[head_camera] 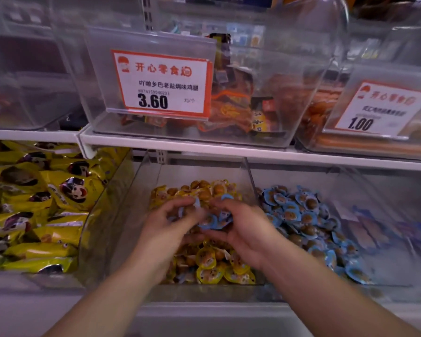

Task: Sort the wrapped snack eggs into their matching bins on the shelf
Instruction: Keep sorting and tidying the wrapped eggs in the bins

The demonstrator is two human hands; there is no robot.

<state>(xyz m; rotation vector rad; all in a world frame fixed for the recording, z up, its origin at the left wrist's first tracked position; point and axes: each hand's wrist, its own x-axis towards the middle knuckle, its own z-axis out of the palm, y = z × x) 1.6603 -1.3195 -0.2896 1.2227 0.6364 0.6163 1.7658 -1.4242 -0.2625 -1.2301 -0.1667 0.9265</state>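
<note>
A clear middle bin (141, 190) holds yellow-wrapped snack eggs (209, 263). The clear bin to its right (253, 186) holds blue-wrapped snack eggs (301, 215). Both my hands hover over the yellow bin, close together. My right hand (241, 224) grips a small bunch of blue-wrapped eggs (214, 221) in its curled fingers. My left hand (170, 220) has its fingers curled around at least one blue-wrapped egg (180, 211), touching the bunch. The picture is blurred by motion.
Left of the middle bin lies a bin of yellow snack packets (34, 203). On the white shelf (204, 148) above stand clear bins with packaged meat snacks (231, 105) and price tags reading 3.60 (161, 83) and 1.00 (379, 108).
</note>
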